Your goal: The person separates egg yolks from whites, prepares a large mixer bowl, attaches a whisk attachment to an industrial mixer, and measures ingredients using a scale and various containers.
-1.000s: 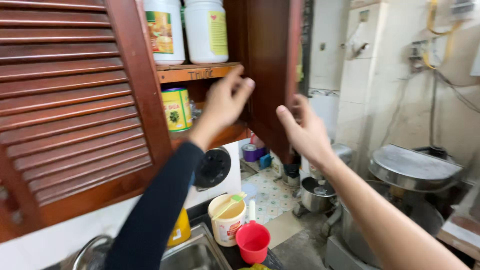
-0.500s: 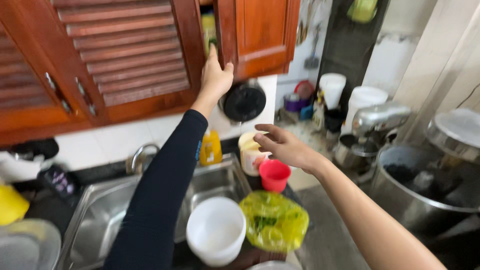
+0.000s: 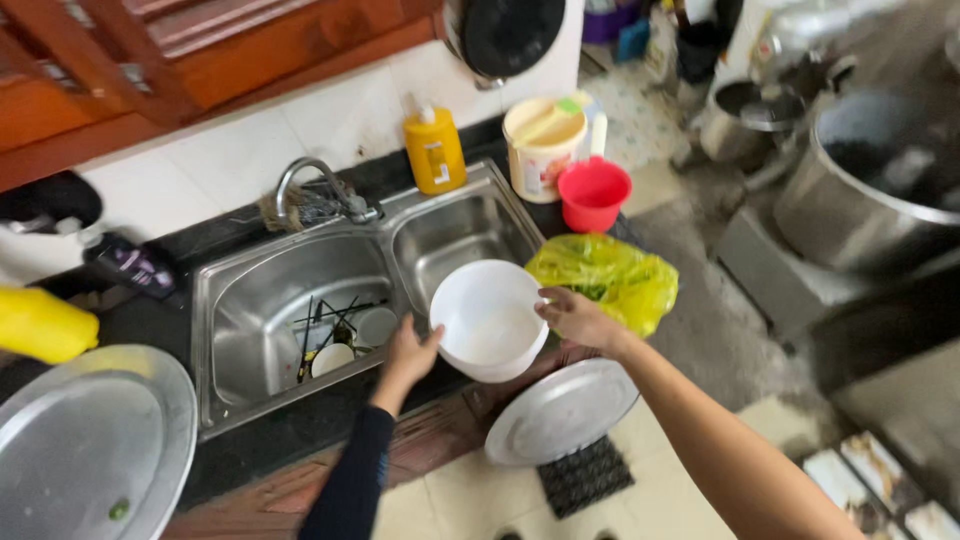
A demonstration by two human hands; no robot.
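Over the sink's (image 3: 300,390) front edge, both hands are now gripping the white bowl (image 3: 488,320), left hand (image 3: 408,352) and right hand (image 3: 575,318) on opposite rims. They've dropped from the cupboard door a moment ago. Green bag (image 3: 605,278) sitting just behind, red cup (image 3: 594,193) further back.

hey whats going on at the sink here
A person stands at a double steel sink and holds a white bowl over the counter edge by the right basin, with the left hand at its left side and the right hand on its right rim. The bowl looks empty. A yellow-green plastic bag lies just behind it, and a round metal lid sits below. Chopsticks and small dishes lie in the left basin. A red cup and a yellow bottle stand behind the sink.
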